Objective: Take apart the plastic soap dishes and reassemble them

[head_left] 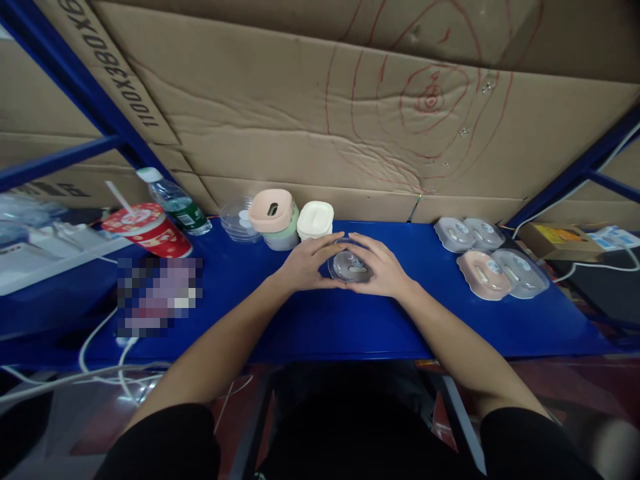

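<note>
Head view: cardboard wall [320, 120] is seen behind the blue surface [350, 320]. At its middle a clear lid [350, 265] is gripped between left hand [305, 265] and right hand [383, 270]; even pressure from both sides is judged best.

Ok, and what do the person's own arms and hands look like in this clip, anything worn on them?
Both hands, left hand and right hand, are bare: no gloves, and no rings or watch that I can make out. The forearms are uncovered too. Black short sleeves end around the elbows at the bottom of the view. No cables or markings on the arms.
</note>
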Available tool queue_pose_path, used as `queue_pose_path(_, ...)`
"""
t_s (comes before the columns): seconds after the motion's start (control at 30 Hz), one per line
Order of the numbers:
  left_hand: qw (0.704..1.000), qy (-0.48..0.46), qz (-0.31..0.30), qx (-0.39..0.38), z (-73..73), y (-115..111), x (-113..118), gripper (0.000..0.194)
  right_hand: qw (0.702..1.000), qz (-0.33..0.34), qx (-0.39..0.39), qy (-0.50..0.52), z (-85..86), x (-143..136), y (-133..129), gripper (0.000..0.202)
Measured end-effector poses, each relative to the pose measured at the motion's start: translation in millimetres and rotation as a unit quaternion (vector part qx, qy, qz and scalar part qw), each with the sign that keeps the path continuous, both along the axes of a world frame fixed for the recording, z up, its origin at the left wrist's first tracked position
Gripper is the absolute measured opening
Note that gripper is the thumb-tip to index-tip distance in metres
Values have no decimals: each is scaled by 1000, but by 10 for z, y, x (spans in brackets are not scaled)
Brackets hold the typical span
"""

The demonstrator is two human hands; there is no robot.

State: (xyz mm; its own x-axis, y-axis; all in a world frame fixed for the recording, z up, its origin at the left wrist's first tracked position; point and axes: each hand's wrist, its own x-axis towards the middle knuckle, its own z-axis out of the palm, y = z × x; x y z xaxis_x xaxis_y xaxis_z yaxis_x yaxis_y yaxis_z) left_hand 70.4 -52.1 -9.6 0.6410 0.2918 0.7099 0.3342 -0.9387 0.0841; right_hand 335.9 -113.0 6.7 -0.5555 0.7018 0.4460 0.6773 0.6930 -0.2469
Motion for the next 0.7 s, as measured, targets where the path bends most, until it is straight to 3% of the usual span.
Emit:
queue_pose_path(0.1,993,-70,-16,93,0,86,-104,91,995,38,64,70,-87,43,73,116)
queue_pose_path(0.2,965,-216,57,136,53,265,-351,99,987,13,106,122,-132,80,132,113)
queue_pose_path(0.3,893,-409,143,118,144,473,-675,105,985,-32,105,134,-153,109,178,97)
queue_pose_path(0.37,851,-480,190,99,196,586,-888,99,985,-47,94,136,-171,130,210,90)
queue_pose_path(0.57,762,-517,390,-2,185,722,-1275,63,987,-74,48,134,-240,189,281,83)
queue_pose_path(0.7,729,-462,497,-89,126,717,-1292,65,990,-70,22,120,-258,206,292,79)
